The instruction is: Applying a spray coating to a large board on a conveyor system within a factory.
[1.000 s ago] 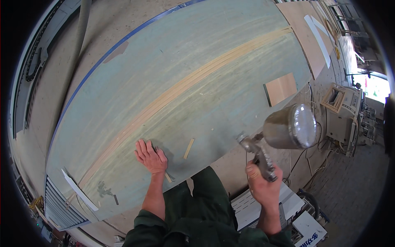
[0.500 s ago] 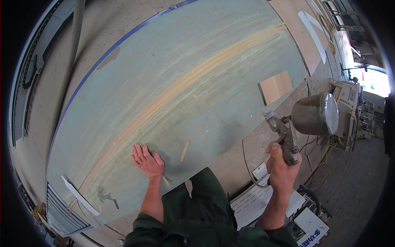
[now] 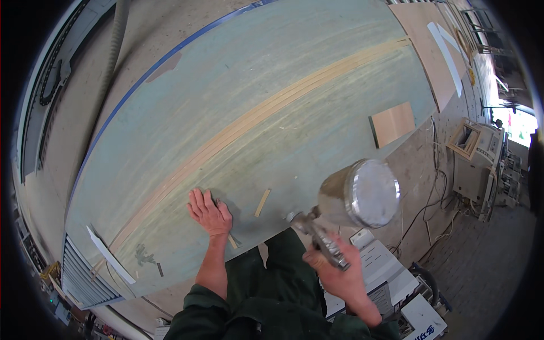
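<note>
My right hand (image 3: 343,269) is wrapped round the grip of a metal spray gun (image 3: 325,245), held in the air by the near edge of the worktable. On the gun sits a round metal cup (image 3: 372,192), tilted so its lid shows. My left hand (image 3: 209,214) lies palm down on the blue-green tabletop (image 3: 317,147), fingers stretched out, close to long thin wood strips (image 3: 266,107) laid side by side in a curved band. A short wood strip (image 3: 262,203) lies right of that hand, and another small strip (image 3: 233,241) shows beside the wrist.
A square wooden board (image 3: 392,125) sits at the table's right side, and a plywood sheet (image 3: 419,39) at its far right end. At the left lies a white strip (image 3: 109,256). White equipment (image 3: 374,263) stands near my right, a machine (image 3: 479,164) further right.
My right hand has brought the spray gun left and nearer to me, with its cup turned more toward my view. My left hand keeps its place on the table. The view has shifted slightly.
</note>
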Demonstrator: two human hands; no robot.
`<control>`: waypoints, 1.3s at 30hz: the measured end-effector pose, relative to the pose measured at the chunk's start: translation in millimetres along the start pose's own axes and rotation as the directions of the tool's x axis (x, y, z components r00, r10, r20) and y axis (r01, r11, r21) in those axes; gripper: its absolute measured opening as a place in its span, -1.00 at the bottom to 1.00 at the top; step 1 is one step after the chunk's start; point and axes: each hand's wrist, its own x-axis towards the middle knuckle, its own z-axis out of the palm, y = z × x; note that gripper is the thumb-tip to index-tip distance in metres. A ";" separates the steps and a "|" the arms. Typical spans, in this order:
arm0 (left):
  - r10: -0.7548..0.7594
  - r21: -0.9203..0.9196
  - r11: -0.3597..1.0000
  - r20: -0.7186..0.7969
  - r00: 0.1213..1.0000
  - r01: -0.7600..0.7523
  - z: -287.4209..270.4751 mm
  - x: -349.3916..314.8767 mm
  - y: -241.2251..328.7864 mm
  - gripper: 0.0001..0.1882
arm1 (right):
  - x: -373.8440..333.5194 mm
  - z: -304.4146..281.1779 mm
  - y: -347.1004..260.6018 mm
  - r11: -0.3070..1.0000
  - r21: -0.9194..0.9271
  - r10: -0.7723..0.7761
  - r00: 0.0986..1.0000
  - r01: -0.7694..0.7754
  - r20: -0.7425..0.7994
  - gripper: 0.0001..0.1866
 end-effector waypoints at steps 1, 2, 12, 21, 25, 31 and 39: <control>-0.001 -0.010 1.000 0.009 1.000 0.001 -0.7 0.0 0.1 -0.41 | 0.0 4.2 1.1 0.998 -0.021 -0.055 0.998 0.055 0.027 -0.64; -0.001 -0.003 1.000 0.008 1.000 0.001 -1.2 0.0 0.1 -0.41 | -0.5 5.7 1.6 0.998 -0.022 -0.059 0.998 0.060 0.036 -0.64; 0.009 0.016 1.000 0.000 1.000 -0.009 2.7 -0.3 -0.2 -0.43 | 17.0 -41.2 6.8 0.997 0.048 0.067 0.985 -0.061 -0.156 -0.64; 0.008 0.016 1.000 0.022 1.000 -0.008 1.4 -0.8 0.4 -0.42 | 52.1 -89.8 9.8 0.998 0.055 0.028 0.885 -0.002 -0.464 -0.69; 0.005 0.021 1.000 0.030 1.000 -0.006 2.0 -0.3 0.5 -0.40 | 66.3 -108.5 10.0 1.000 -0.018 -0.007 0.826 -0.004 -0.564 -0.56; 0.014 0.026 1.000 0.034 0.999 -0.015 3.4 -0.5 -0.4 -0.38 | 77.4 -126.4 5.8 1.000 0.022 0.018 0.767 -0.005 -0.642 -0.49; 0.018 0.031 0.999 0.029 0.999 -0.018 2.6 0.1 -0.1 -0.39 | 55.3 -95.7 13.5 0.998 0.030 -0.026 0.843 0.050 -0.537 -0.63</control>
